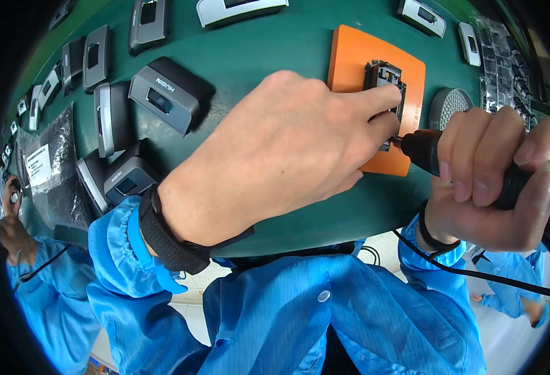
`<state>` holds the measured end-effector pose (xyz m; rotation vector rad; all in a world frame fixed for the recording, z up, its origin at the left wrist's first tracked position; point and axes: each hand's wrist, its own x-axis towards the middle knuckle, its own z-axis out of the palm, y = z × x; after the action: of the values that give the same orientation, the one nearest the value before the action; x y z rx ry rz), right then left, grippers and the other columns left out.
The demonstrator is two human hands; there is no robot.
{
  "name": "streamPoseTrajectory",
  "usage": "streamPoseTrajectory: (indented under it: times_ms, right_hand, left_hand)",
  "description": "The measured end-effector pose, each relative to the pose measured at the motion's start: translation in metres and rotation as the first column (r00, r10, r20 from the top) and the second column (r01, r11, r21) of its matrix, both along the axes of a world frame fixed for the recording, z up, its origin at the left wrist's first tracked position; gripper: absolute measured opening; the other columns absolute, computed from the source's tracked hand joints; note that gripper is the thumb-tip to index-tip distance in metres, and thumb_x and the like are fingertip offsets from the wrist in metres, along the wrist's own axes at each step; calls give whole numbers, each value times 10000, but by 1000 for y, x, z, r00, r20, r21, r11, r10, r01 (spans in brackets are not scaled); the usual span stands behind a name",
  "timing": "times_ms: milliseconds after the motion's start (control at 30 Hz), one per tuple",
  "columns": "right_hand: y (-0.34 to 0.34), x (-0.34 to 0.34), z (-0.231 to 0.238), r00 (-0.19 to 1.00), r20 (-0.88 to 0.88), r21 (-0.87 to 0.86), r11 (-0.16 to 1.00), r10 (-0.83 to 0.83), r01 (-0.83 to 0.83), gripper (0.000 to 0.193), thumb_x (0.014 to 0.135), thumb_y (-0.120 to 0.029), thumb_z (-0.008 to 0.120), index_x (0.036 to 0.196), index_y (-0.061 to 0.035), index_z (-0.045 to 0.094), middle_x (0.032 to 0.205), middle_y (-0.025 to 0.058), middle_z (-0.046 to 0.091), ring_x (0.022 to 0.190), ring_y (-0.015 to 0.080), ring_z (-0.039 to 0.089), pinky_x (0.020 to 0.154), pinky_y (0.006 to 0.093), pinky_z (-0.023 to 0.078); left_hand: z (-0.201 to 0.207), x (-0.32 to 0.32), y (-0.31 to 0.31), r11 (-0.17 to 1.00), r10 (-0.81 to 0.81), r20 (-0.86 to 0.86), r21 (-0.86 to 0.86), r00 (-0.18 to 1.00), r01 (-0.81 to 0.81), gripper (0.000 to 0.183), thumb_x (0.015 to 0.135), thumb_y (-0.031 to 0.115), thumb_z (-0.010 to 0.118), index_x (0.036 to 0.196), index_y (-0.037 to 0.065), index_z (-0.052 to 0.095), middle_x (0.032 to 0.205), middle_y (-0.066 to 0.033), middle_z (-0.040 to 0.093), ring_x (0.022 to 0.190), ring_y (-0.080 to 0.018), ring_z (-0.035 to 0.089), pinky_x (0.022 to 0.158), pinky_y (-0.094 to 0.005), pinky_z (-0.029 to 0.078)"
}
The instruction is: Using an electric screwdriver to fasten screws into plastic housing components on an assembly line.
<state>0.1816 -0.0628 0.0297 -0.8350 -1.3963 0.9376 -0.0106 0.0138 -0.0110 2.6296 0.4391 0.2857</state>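
My left hand (pixel 275 150) reaches across from the left, its fingers pressed on a small black electronic module (pixel 384 73). That module sits in an orange fixture block (pixel 359 53) on the green table. My fingers cover much of its middle. Closed around a black power screwdriver (pixel 420 150), my right hand (pixel 490 169) holds it nearly level. The tool's tip meets the module's lower right edge, close to my left fingertips; the screw itself is too small to make out.
Several grey and black device housings (pixel 169 94) stand on the left and far side of the green mat (pixel 250 56). A clear bag (pixel 56 169) lies at left. Right of the fixture are a round dotted tray (pixel 448 105) and clear plastic parts (pixel 500 69). A co-worker's hand (pixel 15 231) is far left.
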Motion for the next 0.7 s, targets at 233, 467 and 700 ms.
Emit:
streamPoseTrajectory:
  times_ms: [233, 467, 700]
  right_hand:
    - [-8, 16, 25, 988, -142, -163, 986, -56, 32, 311, 1005, -356, 458, 786, -139, 495, 680, -22, 454, 578, 86, 437, 592, 279, 374]
    - [20, 95, 34, 921, -74, 134, 911, -382, 389, 225, 1012, -272, 452, 942, -68, 516, 658, -18, 424, 550, 103, 386, 545, 278, 360]
    - [26, 88, -1, 905, -109, 70, 905, -412, 421, 236, 1022, -264, 471, 966, -62, 578, 639, 14, 401, 548, 138, 411, 540, 309, 354]
  left_hand:
    - [2, -3, 3, 1000, 7, 20, -27, 1000, -6, 509, 669, 204, 847, 1098, 66, 611, 1249, -24, 575, 778, -283, 669, 623, -397, 534]
    - [15, 4, 5, 998, -19, -76, -54, 997, 15, 584, 662, 226, 843, 1175, 50, 625, 1335, -29, 581, 795, -277, 688, 670, -365, 568]
    - [15, 8, 3, 998, -29, -94, -56, 995, 24, 621, 642, 223, 856, 1192, 44, 630, 1349, -42, 592, 793, -256, 695, 687, -357, 578]
